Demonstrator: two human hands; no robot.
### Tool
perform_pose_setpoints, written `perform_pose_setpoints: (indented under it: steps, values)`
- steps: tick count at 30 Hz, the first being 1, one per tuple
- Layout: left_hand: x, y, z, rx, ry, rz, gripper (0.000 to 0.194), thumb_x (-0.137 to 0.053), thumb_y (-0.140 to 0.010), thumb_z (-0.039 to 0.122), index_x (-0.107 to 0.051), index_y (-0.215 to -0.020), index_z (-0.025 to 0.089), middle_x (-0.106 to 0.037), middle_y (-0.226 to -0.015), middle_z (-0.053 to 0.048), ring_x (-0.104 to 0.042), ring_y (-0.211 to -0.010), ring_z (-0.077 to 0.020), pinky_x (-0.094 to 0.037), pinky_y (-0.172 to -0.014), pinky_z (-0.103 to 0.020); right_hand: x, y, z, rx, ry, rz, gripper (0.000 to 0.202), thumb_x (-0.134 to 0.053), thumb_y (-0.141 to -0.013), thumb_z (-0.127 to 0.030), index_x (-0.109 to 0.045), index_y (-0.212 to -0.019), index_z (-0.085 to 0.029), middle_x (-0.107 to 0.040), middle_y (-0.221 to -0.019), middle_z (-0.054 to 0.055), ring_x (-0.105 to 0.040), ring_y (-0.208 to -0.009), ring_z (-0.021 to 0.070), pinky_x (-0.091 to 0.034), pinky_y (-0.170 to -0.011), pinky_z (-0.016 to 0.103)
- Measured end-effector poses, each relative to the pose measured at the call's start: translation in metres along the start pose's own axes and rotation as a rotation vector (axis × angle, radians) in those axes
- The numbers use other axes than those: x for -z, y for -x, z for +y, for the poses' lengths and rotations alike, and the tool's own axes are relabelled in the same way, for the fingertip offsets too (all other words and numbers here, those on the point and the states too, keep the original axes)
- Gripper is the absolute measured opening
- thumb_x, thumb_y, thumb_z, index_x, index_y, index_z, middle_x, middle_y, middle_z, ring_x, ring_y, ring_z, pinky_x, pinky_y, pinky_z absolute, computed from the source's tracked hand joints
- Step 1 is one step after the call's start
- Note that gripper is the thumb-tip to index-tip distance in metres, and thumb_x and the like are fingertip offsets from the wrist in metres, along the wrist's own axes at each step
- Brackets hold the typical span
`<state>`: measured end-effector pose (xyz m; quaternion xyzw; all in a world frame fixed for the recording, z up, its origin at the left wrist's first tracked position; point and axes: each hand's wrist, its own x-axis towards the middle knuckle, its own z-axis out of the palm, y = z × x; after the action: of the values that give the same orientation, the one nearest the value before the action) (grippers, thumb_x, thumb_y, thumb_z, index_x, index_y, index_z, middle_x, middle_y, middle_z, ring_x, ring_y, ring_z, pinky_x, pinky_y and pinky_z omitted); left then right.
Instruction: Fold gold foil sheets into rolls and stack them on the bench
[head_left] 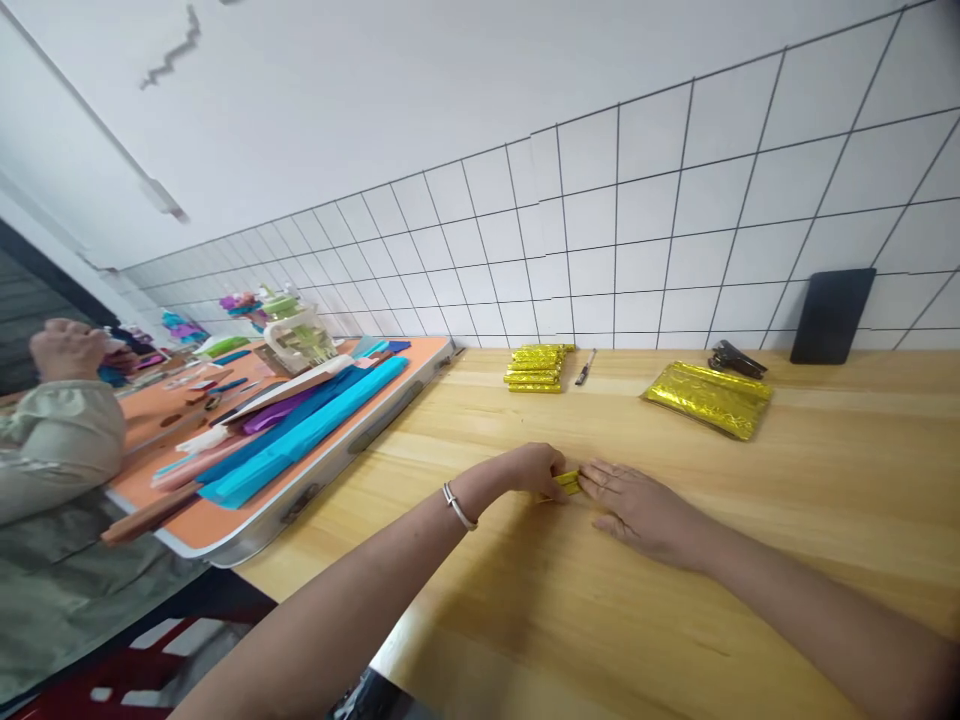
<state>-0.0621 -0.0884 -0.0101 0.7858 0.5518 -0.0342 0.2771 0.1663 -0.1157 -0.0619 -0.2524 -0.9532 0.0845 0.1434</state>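
On the wooden table (465, 420), a small folded piece of gold foil (568, 482) lies between both hands. My left hand (536, 470), with a bracelet on the wrist, has its fingers closed around the foil's left end. From the right, my right hand (637, 508) lies nearly flat, fingers stretched out and fingertips touching the foil's right end. Beyond them is a stack of gold foil rolls (534, 370), with a small cutter (586, 368) beside it. A flat gold foil packet (709, 398) rests at the right.
Behind the packet sit a black stapler-like tool (736, 358) and a dark phone-like slab (832, 316) leaning on the tiled wall. An orange table (139, 412) at left bears blue paper (315, 430) and a jug (300, 340); a person's sleeve (67, 440) is beside it.
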Motion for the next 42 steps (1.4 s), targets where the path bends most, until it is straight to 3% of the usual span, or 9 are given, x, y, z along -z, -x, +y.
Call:
perform_pose_setpoints:
  steps: [6, 9, 12, 15, 19, 26, 30, 34, 42]
  values:
    - [-0.015, 0.019, 0.012, 0.001, 0.087, 0.108, 0.018, -0.057, -0.071, 0.031, -0.044, -0.073, 0.019, -0.057, -0.069, 0.001, -0.055, -0.063, -0.0146, -0.037, -0.055, -0.023, 0.001, 0.001, -0.001, -0.040, -0.150, 0.148, 0.048, -0.045, -0.088, -0.027, -0.042, -0.135, -0.019, -0.036, -0.143, 0.010, -0.030, -0.133, 0.0218, -0.029, -0.109, 0.041]
    - [-0.028, 0.021, 0.024, -0.001, 0.214, 0.056, 0.008, -0.040, -0.083, 0.027, -0.039, -0.085, 0.020, -0.062, -0.069, 0.000, -0.059, -0.055, -0.0125, -0.042, -0.052, -0.022, 0.002, -0.003, 0.003, -0.200, -0.361, 0.422, 0.054, -0.046, -0.087, -0.029, -0.033, -0.139, -0.021, -0.032, -0.145, 0.011, -0.029, -0.133, 0.0208, -0.028, -0.108, 0.043]
    - [-0.041, 0.010, 0.043, -0.018, 0.685, 0.064, 0.018, -0.040, -0.087, 0.036, -0.035, -0.093, 0.019, -0.063, -0.073, -0.002, -0.063, -0.058, -0.0133, -0.046, -0.052, -0.023, 0.006, -0.006, 0.008, -0.397, -0.735, 0.625, 0.067, -0.055, -0.083, -0.039, -0.025, -0.140, -0.020, -0.040, -0.139, 0.015, -0.040, -0.126, 0.0230, -0.038, -0.100, 0.043]
    - [-0.051, -0.007, 0.065, -0.105, 1.026, 0.139, 0.032, -0.049, -0.084, 0.046, -0.038, -0.095, 0.018, -0.061, -0.071, -0.002, -0.063, -0.060, -0.0134, -0.048, -0.055, -0.023, 0.012, -0.007, 0.008, -0.417, -1.163, 0.490, 0.052, -0.056, -0.081, -0.048, -0.045, -0.122, -0.018, -0.063, -0.102, 0.010, -0.063, -0.087, 0.0198, -0.052, -0.073, 0.035]
    - [-0.061, -0.029, 0.087, -0.214, 1.186, 0.179, 0.038, -0.057, -0.079, 0.049, -0.048, -0.096, 0.016, -0.063, -0.078, -0.004, -0.063, -0.067, -0.0142, -0.050, -0.059, -0.025, 0.018, -0.006, 0.006, -0.513, -1.511, 0.426, 0.043, -0.058, -0.076, -0.054, -0.056, -0.098, -0.017, -0.057, -0.064, -0.003, -0.051, -0.047, 0.0089, -0.043, -0.044, 0.022]
    - [-0.063, -0.045, 0.095, -0.225, 1.406, 0.120, 0.034, -0.064, -0.077, 0.040, -0.056, -0.097, 0.013, -0.066, -0.087, -0.009, -0.065, -0.070, -0.0147, -0.050, -0.061, -0.023, 0.025, -0.004, 0.016, -0.625, -1.666, 0.559, 0.041, -0.059, -0.078, -0.050, -0.060, -0.103, -0.017, -0.064, -0.077, 0.004, -0.058, -0.056, 0.0108, -0.044, -0.044, 0.020]
    - [-0.062, -0.041, 0.097, -0.245, 1.461, 0.099, 0.035, -0.065, -0.076, 0.041, -0.059, -0.092, 0.011, -0.067, -0.083, -0.010, -0.065, -0.066, -0.0155, -0.049, -0.059, -0.024, 0.036, -0.007, 0.012, -0.650, -1.673, 0.514, 0.043, -0.056, -0.079, -0.052, -0.062, -0.105, -0.018, -0.065, -0.073, 0.004, -0.049, -0.043, 0.0069, -0.033, -0.034, 0.016]
    - [-0.065, -0.038, 0.100, -0.276, 1.503, 0.144, 0.039, -0.066, -0.075, 0.044, -0.060, -0.093, 0.010, -0.067, -0.082, -0.010, -0.064, -0.066, -0.0166, -0.049, -0.059, -0.025, 0.048, -0.010, 0.005, -0.682, -1.607, 0.495, 0.043, -0.056, -0.079, -0.053, -0.060, -0.106, -0.021, -0.067, -0.097, 0.008, -0.058, -0.055, 0.0095, -0.036, -0.035, 0.015]
    - [-0.069, -0.026, 0.112, -0.429, 1.469, 0.120, 0.041, -0.064, -0.073, 0.052, -0.062, -0.080, 0.012, -0.065, -0.066, -0.007, -0.060, -0.055, -0.0147, -0.046, -0.056, -0.025, 0.064, -0.001, -0.005, -0.586, -1.422, 0.438, 0.045, -0.053, -0.081, -0.053, -0.059, -0.108, -0.018, -0.067, -0.094, 0.009, -0.046, -0.032, 0.0043, -0.033, -0.026, 0.018]
